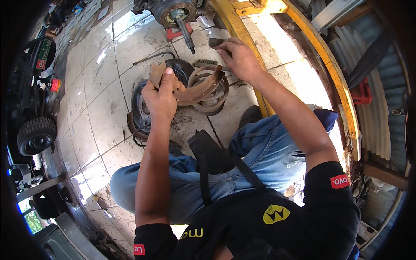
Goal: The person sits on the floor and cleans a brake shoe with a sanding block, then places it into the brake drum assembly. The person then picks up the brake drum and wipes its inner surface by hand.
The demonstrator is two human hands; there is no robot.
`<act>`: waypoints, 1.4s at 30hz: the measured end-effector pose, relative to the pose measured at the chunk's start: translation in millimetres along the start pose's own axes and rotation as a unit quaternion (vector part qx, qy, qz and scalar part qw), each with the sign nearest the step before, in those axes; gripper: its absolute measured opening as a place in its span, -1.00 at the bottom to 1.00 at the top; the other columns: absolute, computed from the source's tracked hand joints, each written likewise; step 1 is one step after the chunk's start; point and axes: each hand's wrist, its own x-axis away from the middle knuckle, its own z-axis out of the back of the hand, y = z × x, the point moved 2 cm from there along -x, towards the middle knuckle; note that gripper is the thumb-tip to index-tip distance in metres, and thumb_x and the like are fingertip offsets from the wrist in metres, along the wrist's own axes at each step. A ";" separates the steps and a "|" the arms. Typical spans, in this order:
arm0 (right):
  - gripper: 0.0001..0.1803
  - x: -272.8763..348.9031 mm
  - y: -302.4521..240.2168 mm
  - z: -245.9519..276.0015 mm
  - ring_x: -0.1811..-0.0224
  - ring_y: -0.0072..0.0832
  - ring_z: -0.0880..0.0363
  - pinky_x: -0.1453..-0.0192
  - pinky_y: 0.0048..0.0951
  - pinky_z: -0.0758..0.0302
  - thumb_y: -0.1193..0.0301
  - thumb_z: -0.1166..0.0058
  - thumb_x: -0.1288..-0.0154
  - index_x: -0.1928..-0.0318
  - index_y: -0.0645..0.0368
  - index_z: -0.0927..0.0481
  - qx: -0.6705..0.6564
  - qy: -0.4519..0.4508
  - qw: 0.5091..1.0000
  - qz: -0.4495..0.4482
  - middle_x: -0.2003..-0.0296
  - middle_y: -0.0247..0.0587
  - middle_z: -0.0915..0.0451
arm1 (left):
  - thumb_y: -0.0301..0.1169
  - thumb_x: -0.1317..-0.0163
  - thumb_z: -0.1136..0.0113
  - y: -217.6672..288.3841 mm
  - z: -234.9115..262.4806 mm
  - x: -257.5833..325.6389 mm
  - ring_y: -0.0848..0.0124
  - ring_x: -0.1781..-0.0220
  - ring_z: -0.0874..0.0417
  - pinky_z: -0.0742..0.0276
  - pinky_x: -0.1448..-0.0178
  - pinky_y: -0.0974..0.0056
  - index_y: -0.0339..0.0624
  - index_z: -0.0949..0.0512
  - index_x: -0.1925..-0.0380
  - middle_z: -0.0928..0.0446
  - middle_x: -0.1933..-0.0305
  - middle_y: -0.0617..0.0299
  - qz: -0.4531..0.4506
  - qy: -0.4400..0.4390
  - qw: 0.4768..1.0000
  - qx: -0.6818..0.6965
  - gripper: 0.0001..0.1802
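Gripping a curved brake shoe (197, 89) in the closed left hand (161, 96), mid-frame, lining turned outward, likely for cleaning. Pinching a small dark block (215, 42) in the right hand (237, 58), upper centre, above a wire brush (207, 63) and drum (145, 108) on the tiled floor (99, 112).

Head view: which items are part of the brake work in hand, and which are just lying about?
In use:
- left hand gripping a curved brake shoe
- right hand holding a small dark block
- brake shoes and dark drum parts on the tiled floor
- wire brush
- wheel hub

Lying about:
- small wheeled machine
- yellow frame
- corrugated sheets
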 end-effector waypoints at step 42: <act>-0.19 47.2 -53.5 -28.3 -0.14 0.04 -0.56 -0.12 -0.14 -0.60 0.59 -0.04 -0.08 -0.42 0.23 -0.17 0.109 -0.297 0.946 0.075 -0.34 0.13 -0.33 | -0.04 -0.43 -0.07 13.5 1.8 11.2 0.09 0.16 -0.67 -0.52 0.02 0.12 -0.39 -0.46 0.05 -0.62 0.18 -0.11 -0.087 0.055 0.967 -0.232 -0.48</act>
